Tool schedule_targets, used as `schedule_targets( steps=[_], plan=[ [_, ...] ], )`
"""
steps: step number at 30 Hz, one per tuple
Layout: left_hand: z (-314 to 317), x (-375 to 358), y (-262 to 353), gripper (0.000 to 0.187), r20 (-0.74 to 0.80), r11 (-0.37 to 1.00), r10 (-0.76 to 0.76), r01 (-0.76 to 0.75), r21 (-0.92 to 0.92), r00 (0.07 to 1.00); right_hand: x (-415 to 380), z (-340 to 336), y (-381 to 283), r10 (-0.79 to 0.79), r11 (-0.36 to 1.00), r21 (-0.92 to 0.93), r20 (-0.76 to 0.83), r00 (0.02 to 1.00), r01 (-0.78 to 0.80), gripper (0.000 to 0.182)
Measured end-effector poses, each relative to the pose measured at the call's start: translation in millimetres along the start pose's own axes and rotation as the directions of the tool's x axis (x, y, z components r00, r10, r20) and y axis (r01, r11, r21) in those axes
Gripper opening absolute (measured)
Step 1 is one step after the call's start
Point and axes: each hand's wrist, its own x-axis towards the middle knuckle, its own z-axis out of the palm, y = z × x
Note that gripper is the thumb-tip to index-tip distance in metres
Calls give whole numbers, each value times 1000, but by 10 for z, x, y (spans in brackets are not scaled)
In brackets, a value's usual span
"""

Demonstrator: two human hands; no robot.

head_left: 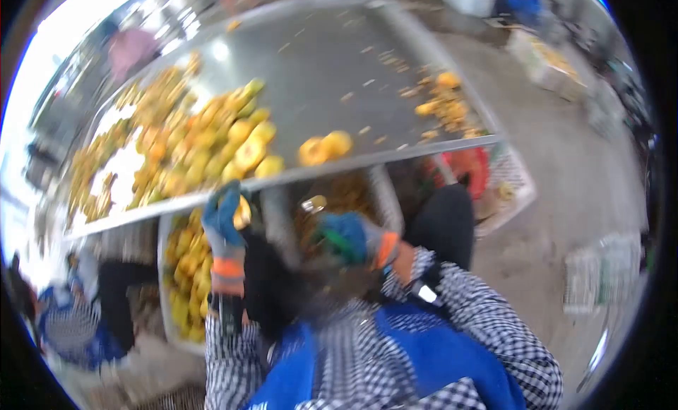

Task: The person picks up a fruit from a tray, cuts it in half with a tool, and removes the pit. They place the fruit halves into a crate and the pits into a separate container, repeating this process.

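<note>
My left hand, in a blue glove with an orange cuff, is closed around a piece of yellow, peach-like fruit just below the metal table's front edge. My right hand, gloved alike, is wrapped around a green-handled tool. A small shiny metal end shows ahead of that hand, though blur hides how it joins the handle. Two cut fruit halves lie on the table near its edge, with a large heap of yellow fruit to their left.
The metal table spans the view ahead. Small orange scraps lie on its right side. Under its edge are a crate of yellow fruit, a bin of brownish bits and a red basket. Another person sits at the left.
</note>
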Motion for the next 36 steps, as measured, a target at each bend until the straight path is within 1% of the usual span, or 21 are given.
schedule_targets(
  steps=[2,3,4,6,7,8,10,12,15,17,19,20,21,22,24,27,31,32,33,34,36],
  plan=[
    [-647,-23,-399,25,-217,965,-256,263,7,942,-81,-38,-137,323,884,-342,-44,945,-318,31],
    [-936,-58,-555,26,-194,842,-258,319,436,947,-110,-88,-361,510,743,-433,-129,851,-511,39],
    [-1222,-91,-715,28,-170,554,-260,291,780,951,-84,-84,-415,549,748,-365,-128,826,-554,39],
    [-1098,19,-318,33,-14,592,0,11,806,1000,-60,-74,-475,625,737,-234,-122,771,-634,40],
    [-964,108,-329,37,11,566,61,-44,823,998,-115,-4,-335,499,837,-189,-122,858,-514,40],
    [-797,242,-358,40,35,539,124,-97,837,992,-64,-8,-440,526,814,-239,-85,846,-530,39],
    [-372,605,-367,48,111,633,6,-90,769,994,50,-44,-734,581,759,-345,-20,813,-552,38],
    [50,971,-67,53,226,413,-485,-7,911,845,-16,23,-656,584,778,-284,0,812,-560,36],
    [407,1320,-465,52,291,353,-504,-114,929,813,-108,57,-675,571,789,-251,-33,820,-560,37],
    [425,1324,-409,49,405,435,-462,-196,879,789,-124,5,-593,455,840,-282,-95,885,-463,39],
    [211,1327,-749,46,375,846,-483,311,434,791,-212,20,-302,243,895,-343,-164,956,-287,36],
    [96,1330,-868,45,363,856,-502,509,83,785,-243,37,-111,81,900,-406,-204,976,-159,32],
    [6,1260,-821,43,470,701,-431,614,-362,770,-117,-96,-421,208,912,-299,-252,945,-280,32],
    [-40,1072,-539,46,541,490,-344,638,-594,767,12,-190,-686,336,900,-185,-280,899,-394,33],
    [77,749,-30,46,520,423,-198,551,-720,831,202,-234,-1011,235,930,-210,-295,926,-303,35],
    [262,376,412,47,465,343,-315,556,-757,827,429,-203,-1282,118,930,-292,-333,935,-221,39],
    [269,39,678,40,509,459,-322,602,-653,798,449,-137,-1412,84,914,-350,-331,940,-205,43],
    [253,-6,674,36,377,778,-184,369,-509,908,421,-116,-1440,101,905,-363,-326,940,-223,43],
    [248,-52,638,33,287,958,11,72,-277,958,387,-99,-1463,119,895,-376,-321,939,-242,43],
    [242,-92,627,30,254,971,231,-239,2,939,353,-82,-1485,138,884,-389,-317,938,-261,43],
    [229,-163,827,25,259,936,330,-350,34,908,294,-58,-1540,148,874,-407,-302,942,-267,43]
  ],
)
